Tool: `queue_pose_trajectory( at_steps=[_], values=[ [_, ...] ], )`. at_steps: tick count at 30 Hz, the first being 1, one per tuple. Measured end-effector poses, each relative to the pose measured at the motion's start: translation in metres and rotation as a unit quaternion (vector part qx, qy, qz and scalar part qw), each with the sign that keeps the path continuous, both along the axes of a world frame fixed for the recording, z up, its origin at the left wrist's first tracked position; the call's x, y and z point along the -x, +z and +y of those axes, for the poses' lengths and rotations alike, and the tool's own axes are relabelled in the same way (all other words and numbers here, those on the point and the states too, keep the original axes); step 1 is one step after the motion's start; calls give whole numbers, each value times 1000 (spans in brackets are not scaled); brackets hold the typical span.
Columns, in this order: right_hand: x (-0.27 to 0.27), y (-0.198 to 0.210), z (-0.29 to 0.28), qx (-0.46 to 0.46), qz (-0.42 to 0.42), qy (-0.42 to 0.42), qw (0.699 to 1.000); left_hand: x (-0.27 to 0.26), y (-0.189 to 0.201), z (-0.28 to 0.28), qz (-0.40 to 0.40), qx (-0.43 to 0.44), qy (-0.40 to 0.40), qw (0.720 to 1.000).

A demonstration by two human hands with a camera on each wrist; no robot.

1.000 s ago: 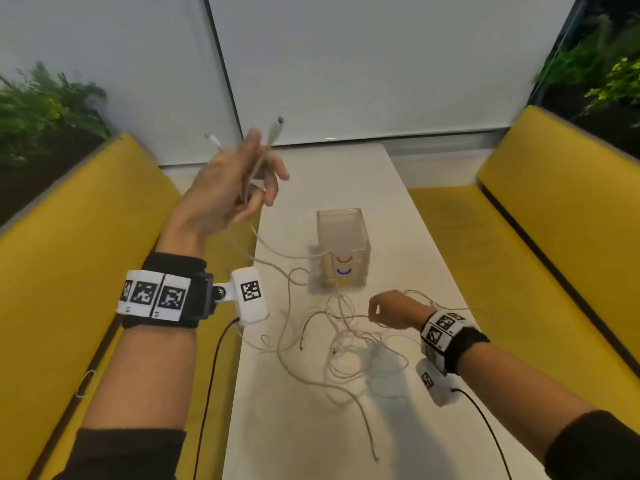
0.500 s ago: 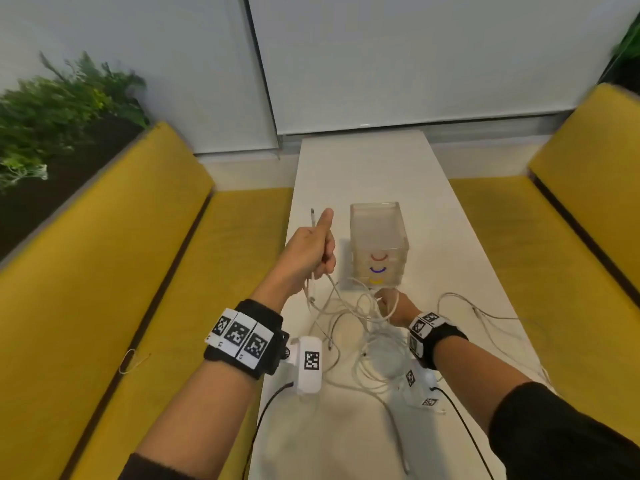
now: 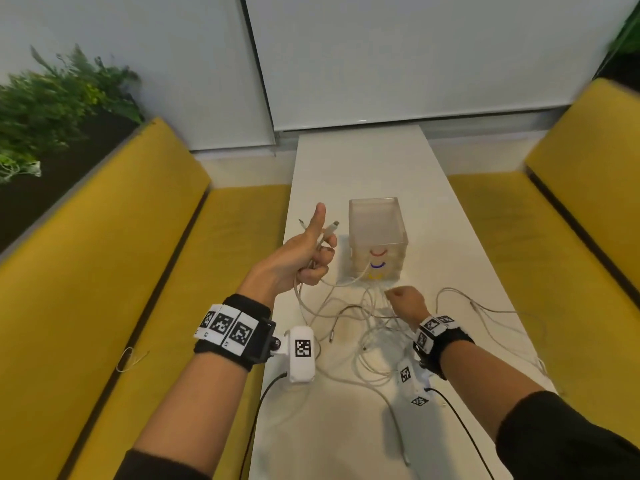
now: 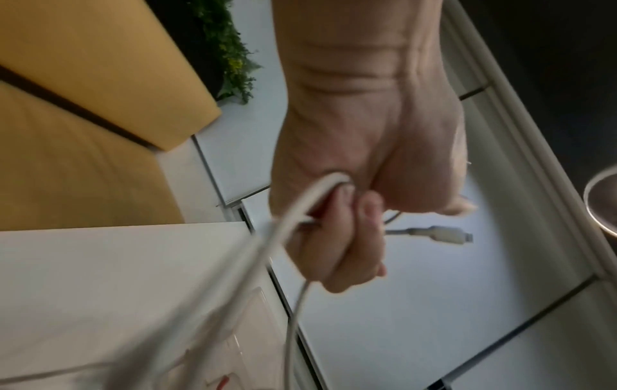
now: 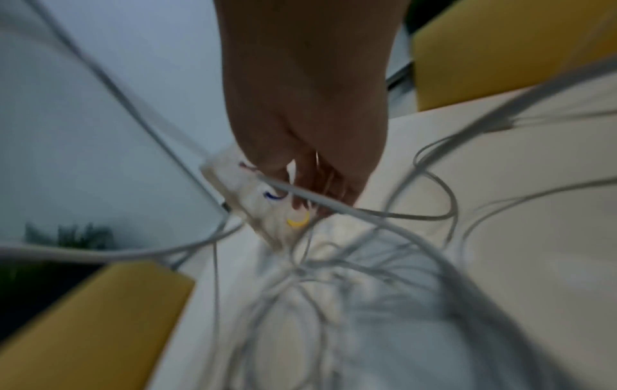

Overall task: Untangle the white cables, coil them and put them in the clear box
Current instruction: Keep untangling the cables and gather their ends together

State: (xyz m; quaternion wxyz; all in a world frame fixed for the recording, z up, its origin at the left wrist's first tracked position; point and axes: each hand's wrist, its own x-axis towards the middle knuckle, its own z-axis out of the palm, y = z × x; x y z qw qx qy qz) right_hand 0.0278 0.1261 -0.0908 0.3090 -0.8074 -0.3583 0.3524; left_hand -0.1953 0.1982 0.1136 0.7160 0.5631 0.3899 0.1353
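Note:
A tangle of white cables (image 3: 367, 327) lies on the white table (image 3: 363, 168), in front of the clear box (image 3: 377, 237), which stands upright with red, blue and yellow marks on its near wall. My left hand (image 3: 308, 258) is raised left of the box, thumb up, fingers curled round cable strands (image 4: 300, 211); a connector plug (image 4: 447, 234) sticks out past the fingers. My right hand (image 3: 403, 301) is low over the tangle just in front of the box (image 5: 254, 200), its fingers pinching thin cable strands (image 5: 310, 200).
Yellow benches (image 3: 104, 271) run along both sides of the narrow table. More cable loops (image 3: 485, 310) trail to the table's right edge. A plant (image 3: 52, 109) stands behind the left bench. Black wrist-camera leads (image 3: 460, 431) hang near the front.
My left hand came down from high at the left to beside the box, still holding the cable ends. My right hand moved forward to just in front of the box.

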Motion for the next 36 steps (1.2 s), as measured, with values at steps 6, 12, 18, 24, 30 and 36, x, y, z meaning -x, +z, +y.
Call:
queue_pose_trajectory(
  at_steps=[6,12,18,24,30,36],
  values=[
    [-8,83,2,-201,377,-191,884,-6,1,-6,-56,-69,5,996],
    [-2,164,-19,-237,429,-78,868,-19,9,-21,69,-261,-44,962],
    [40,199,-52,-297,231,117,919,-41,15,-44,-32,-247,48,967],
    [52,208,-60,-310,117,106,937,-58,8,-62,-75,-276,98,953],
    [40,209,-55,-274,134,107,946,-66,12,-70,-98,-269,159,945],
    [22,196,-63,-218,105,231,942,-57,53,-59,-248,-157,199,935]
  ],
)
